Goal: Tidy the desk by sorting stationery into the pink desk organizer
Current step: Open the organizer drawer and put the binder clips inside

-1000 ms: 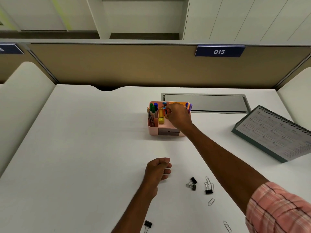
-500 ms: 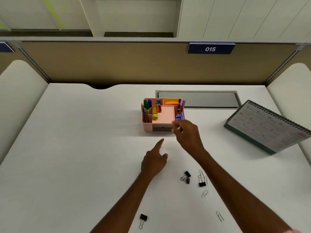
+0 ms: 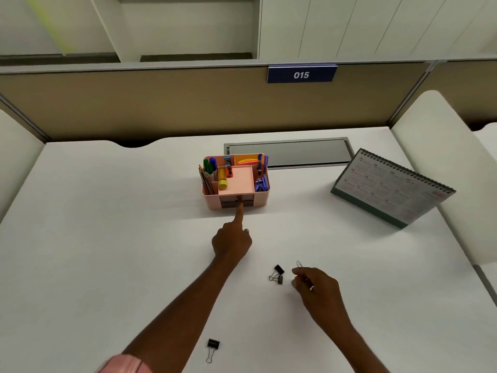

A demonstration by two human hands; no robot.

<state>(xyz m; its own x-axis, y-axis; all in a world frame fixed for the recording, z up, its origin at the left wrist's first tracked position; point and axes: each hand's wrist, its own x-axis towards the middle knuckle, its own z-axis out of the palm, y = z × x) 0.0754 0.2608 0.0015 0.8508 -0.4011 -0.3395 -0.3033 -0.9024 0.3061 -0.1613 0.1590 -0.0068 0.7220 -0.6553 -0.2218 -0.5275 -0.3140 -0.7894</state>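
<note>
A white counter [image 3: 113, 238] runs up to a tan partition carrying a dark blue plate marked 015 [image 3: 301, 74]. Toward the far middle sits the pink plastic desk organizer [image 3: 262, 196], divided into compartments: pencils and green and blue markers stand at its left, a yellow glue stick [image 3: 222, 179] lies beside them, and blue and purple items fill the right side. A small dark drawer sits in its near face.

The person's left hand [image 3: 231, 242] is mostly curled, with only the index finger stretched out; its tip touches the drawer front. The right hand [image 3: 316, 288], near and to the right, has its fingers bent in a loose pinch close over a silver paper clip [image 3: 299, 264]; whether it grips anything cannot be told.

Just left of that hand lie two black binder clips [image 3: 277, 274] touching each other. Another single black binder clip [image 3: 213, 347] lies nearer, between the two forearms. A spiral-bound desk calendar [image 3: 394, 188] stands tilted at the right.
</note>
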